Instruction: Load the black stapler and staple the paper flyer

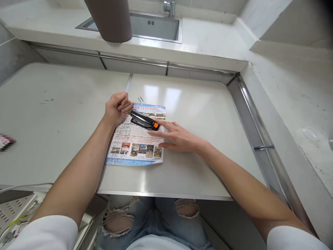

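A printed leaflet with small photos lies flat on the table, its left part covered with rows of short marks that look like staples. On it rests a black stapler with an orange patch at its right end. My left hand is closed in a fist beside the stapler's left end, over the leaflet's upper left edge; nothing shows in it. With fingers stretched and apart, my right hand lies at the stapler's orange end. Its fingertips touch or nearly touch the stapler and overlap the leaflet.
Two small staple strips lie just above the leaflet. Loose bits are scattered on the white table. Behind stand a brown cylinder and a sink. A blurred object sits at far left, near a cable.
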Motion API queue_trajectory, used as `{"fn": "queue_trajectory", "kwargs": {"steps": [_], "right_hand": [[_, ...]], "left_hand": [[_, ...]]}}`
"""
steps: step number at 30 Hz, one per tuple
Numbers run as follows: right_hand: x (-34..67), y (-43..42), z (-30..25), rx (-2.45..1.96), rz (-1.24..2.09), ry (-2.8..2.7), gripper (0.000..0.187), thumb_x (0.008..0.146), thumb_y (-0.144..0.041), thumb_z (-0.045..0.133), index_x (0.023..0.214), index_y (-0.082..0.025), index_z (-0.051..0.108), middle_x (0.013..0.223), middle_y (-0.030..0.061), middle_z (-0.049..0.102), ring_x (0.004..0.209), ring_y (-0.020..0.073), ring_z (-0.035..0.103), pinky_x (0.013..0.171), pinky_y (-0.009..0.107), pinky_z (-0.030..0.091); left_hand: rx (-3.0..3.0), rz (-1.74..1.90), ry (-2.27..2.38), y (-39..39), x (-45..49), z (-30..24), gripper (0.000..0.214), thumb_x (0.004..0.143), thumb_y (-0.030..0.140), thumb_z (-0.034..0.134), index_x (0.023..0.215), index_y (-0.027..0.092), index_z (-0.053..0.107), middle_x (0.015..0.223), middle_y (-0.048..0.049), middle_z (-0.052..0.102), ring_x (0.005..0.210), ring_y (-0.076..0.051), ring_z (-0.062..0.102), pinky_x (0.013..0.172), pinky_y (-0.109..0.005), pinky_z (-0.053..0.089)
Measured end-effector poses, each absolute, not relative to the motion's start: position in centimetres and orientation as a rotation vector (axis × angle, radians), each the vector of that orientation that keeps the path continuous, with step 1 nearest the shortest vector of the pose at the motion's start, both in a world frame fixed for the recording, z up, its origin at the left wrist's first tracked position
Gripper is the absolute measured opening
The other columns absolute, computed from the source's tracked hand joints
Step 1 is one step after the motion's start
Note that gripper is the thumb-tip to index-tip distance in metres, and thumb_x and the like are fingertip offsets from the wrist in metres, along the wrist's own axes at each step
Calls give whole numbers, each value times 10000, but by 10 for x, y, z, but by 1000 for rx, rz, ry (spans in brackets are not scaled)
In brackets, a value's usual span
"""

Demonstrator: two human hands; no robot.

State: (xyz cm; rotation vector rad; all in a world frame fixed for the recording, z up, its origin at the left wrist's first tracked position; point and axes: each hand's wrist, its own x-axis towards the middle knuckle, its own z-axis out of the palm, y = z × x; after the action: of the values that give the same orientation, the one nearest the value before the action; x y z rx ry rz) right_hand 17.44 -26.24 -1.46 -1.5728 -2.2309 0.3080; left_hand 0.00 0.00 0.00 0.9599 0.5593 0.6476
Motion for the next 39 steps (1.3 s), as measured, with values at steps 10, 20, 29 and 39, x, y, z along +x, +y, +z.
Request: {"fn": "queue_trajectory", "kwargs": {"steps": [10, 20, 29, 39], "right_hand": [[193, -263, -21, -1675, 115, -2279, 371, 1111, -359, 534, 1460, -303, 649, 1565, 177, 567, 1357, 348, 596, 1079, 537, 484], [279, -298, -9, -1547, 432, -2056, 245, 1048, -390, 640, 1187, -373, 841, 1088, 79, 661, 1068, 277, 616, 972, 487, 542], [279, -292, -20, -1644, 261, -1659, 459, 812, -687, 858, 888, -266, 693, 1163, 85, 696, 1116, 323, 589, 1064, 548, 452], [259, -274, -41, -1794, 82, -1727, 298, 916, -468, 758, 1124, -260, 710, 1084, 86, 792, 1015, 327, 681, 917, 468, 435]], "left_hand": [[1136, 694, 466, -1, -1, -4, 598, 901, 394, 795, 554, 211, 344, 474, 86, 150, 404, -80, 259, 420, -214, 267], [2347, 260, 84, -18, 11, -25, 250, 852, 465, 848, 795, 237, 763, 616, 28, 537, 607, -150, 498, 616, -278, 364], [2622, 347, -142, -39, 19, -26, 155, 981, 372, 684, 1055, 259, 761, 1270, -107, 691, 1207, -297, 639, 1129, -498, 424], [2622, 208, -9, -47, 22, -23, 371, 966, 496, 704, 1240, 246, 687, 1350, -112, 717, 1338, -354, 601, 1132, -518, 394]]}}
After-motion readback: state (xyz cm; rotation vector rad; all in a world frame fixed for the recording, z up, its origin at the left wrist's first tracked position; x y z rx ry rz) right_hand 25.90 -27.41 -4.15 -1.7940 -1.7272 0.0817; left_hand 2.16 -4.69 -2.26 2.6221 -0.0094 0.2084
